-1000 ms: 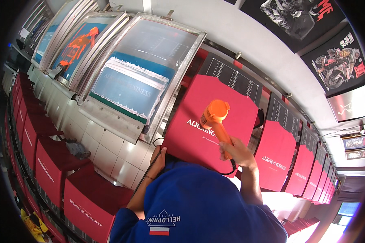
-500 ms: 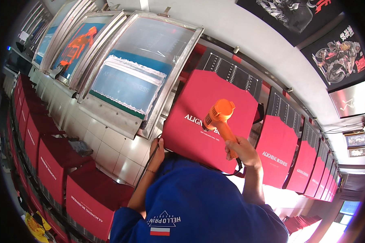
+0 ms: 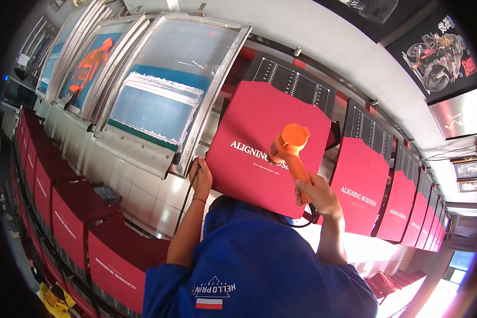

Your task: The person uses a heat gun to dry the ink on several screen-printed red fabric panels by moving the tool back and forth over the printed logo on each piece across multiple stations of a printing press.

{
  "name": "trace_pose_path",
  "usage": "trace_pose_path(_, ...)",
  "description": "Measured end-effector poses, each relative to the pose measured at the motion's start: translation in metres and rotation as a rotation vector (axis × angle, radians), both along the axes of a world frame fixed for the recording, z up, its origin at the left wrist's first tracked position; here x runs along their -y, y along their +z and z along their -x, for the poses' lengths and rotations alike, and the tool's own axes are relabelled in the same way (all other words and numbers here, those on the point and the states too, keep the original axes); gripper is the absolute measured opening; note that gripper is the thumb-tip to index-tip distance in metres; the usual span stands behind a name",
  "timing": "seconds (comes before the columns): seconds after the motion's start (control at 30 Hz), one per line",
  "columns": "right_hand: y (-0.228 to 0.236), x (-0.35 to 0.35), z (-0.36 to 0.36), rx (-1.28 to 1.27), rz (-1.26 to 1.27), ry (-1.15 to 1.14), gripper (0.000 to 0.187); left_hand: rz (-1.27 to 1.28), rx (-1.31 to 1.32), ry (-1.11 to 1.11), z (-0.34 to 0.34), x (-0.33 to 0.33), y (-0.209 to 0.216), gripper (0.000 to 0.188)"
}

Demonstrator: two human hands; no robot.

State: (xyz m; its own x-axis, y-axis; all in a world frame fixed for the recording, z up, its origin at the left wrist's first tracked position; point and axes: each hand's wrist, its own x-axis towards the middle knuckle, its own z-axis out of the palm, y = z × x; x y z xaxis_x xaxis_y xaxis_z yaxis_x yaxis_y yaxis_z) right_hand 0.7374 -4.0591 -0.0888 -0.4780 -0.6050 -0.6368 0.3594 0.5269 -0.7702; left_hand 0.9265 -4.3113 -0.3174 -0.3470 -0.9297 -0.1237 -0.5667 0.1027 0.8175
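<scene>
My right hand (image 3: 315, 195) grips the handle of an orange heat gun (image 3: 289, 146). Its head points at a red fabric panel with white lettering (image 3: 259, 132) lying on a print board in front of me. My left hand (image 3: 201, 177) holds the panel's left edge, fingers curled around it. A black cable (image 3: 188, 193) runs past that wrist. My blue shirt (image 3: 249, 270) fills the lower middle of the view.
A metal-framed printing screen (image 3: 169, 100) stands tilted up just left of the panel, with more screens (image 3: 85, 63) beyond it. Further red panels on boards (image 3: 363, 180) run off to the right. Red pieces (image 3: 116, 259) line the lower left. Dark gridded boards (image 3: 294, 79) show behind.
The heat gun stays over the red panel, shifted only slightly. My left hand sits a little higher along the panel's edge. The whole view has tilted a bit.
</scene>
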Motion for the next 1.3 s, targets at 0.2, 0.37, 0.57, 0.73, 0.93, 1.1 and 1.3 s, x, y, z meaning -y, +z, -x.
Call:
trace_pose_path(0.2, -0.004, -0.018, 0.002, -0.029, -0.034, -0.023, 0.025, 0.017, 0.019, 0.049, 0.002, -0.004, 0.009, 0.049)
trace_pose_path(0.37, -0.005, -0.027, 0.008, -0.023, -0.044, -0.016, 0.025, 0.007, 0.038, 0.05, 0.002, -0.002, 0.009, 0.049)
trace_pose_path(0.57, -0.005, -0.038, 0.01, -0.015, -0.043, -0.047, 0.025, 0.007, 0.041, 0.039, 0.001, -0.001, 0.003, 0.047)
trace_pose_path(0.73, -0.008, -0.046, 0.008, -0.038, -0.095, -0.045, 0.025, 0.024, -0.013, 0.06, 0.003, -0.004, 0.006, 0.044)
trace_pose_path(0.93, -0.006, -0.055, 0.007, -0.025, -0.065, -0.112, 0.025, 0.044, -0.02, 0.071, 0.005, -0.006, 0.006, 0.044)
trace_pose_path(1.1, -0.004, -0.064, 0.004, -0.023, -0.054, -0.149, 0.024, 0.025, -0.016, 0.062, 0.005, -0.005, 0.006, 0.044)
trace_pose_path(1.3, -0.01, -0.077, 0.004, -0.058, -0.044, -0.158, 0.023, 0.033, -0.011, 0.07, 0.003, -0.004, -0.002, 0.044)
